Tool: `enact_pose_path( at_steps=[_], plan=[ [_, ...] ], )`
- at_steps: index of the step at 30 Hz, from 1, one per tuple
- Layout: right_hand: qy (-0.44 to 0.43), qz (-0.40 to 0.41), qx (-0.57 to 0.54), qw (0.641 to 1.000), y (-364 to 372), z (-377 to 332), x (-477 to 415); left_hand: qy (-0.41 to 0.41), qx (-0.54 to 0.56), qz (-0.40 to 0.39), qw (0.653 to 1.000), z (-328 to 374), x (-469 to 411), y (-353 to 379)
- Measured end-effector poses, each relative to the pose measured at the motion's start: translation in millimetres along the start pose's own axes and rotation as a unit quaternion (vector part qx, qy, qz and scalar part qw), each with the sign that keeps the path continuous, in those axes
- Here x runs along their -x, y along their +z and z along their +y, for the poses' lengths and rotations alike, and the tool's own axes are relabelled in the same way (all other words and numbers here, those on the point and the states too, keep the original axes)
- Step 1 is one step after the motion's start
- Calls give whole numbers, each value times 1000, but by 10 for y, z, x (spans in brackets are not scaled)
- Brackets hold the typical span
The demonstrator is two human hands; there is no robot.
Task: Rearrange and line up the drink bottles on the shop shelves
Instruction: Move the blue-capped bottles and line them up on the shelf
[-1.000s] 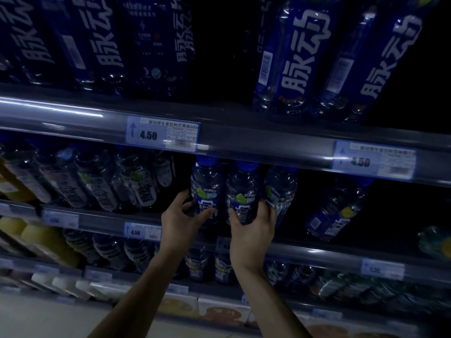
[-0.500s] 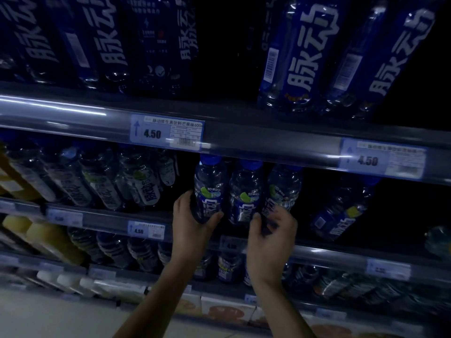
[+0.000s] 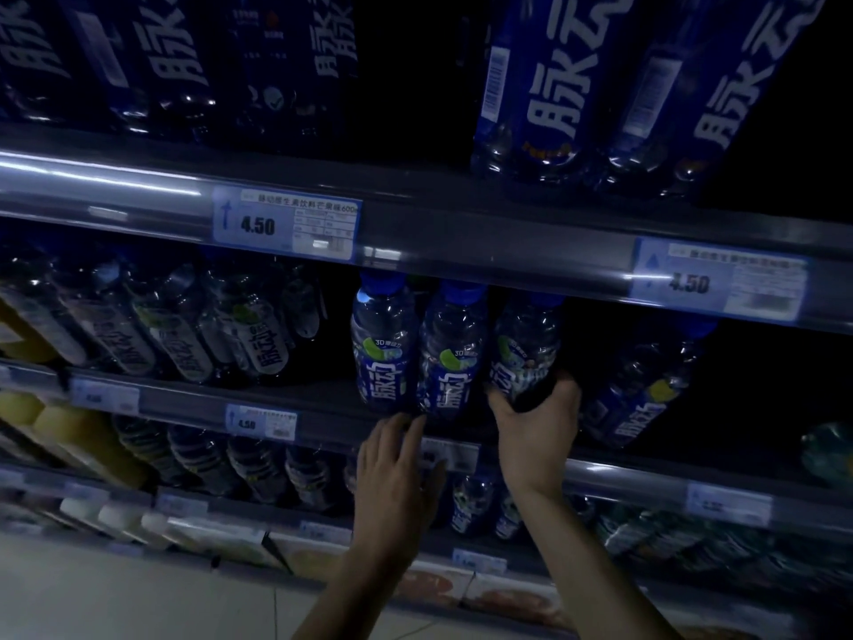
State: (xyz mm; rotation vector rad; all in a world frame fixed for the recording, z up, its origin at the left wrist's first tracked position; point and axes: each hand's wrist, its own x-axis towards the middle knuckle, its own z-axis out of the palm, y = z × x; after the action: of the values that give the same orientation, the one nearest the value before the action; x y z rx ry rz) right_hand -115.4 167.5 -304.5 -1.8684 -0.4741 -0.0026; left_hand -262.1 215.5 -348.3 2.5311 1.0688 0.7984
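Note:
Three blue-capped drink bottles stand side by side on the middle shelf: the left bottle (image 3: 383, 344), the middle bottle (image 3: 450, 353) and the right bottle (image 3: 524, 348). My right hand (image 3: 535, 422) grips the base of the right bottle from below. My left hand (image 3: 397, 478) hangs just under the left and middle bottles, fingers spread, holding nothing, its fingertips at the shelf edge. A fourth blue bottle (image 3: 641, 390) leans apart further right, with a dark gap between.
Large blue bottles (image 3: 554, 85) fill the top shelf. White-labelled bottles (image 3: 258, 334) stand at the left of the middle shelf. Price tags (image 3: 286, 228) sit on the shelf rail (image 3: 507, 270). Lower shelves hold more bottles (image 3: 258, 464) and yellow drinks (image 3: 69, 427).
My left hand has let go of the left bottle and dropped below the shelf edge. My right hand has shifted from the middle bottle to the right bottle and closed on its base.

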Motion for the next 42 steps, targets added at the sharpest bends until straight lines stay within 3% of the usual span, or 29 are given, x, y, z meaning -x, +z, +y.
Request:
enact_pose_path(
  at_steps=[5, 18, 29, 42],
  plan=[
    [-26, -12, 5, 1000, -61, 46, -41, 15, -80, 4, 997, -51, 5, 47],
    [-21, -11, 18, 1000, 20, -12, -14, -8, -74, -10, 997, -1, 7, 12],
    [-34, -139, -6, 990, -245, 102, -76, -18, -73, -51, 996, 17, 15, -55],
    [-33, -164, -20, 986, -274, 112, -105, -23, -67, -71, 995, 45, -3, -80]
  ],
)
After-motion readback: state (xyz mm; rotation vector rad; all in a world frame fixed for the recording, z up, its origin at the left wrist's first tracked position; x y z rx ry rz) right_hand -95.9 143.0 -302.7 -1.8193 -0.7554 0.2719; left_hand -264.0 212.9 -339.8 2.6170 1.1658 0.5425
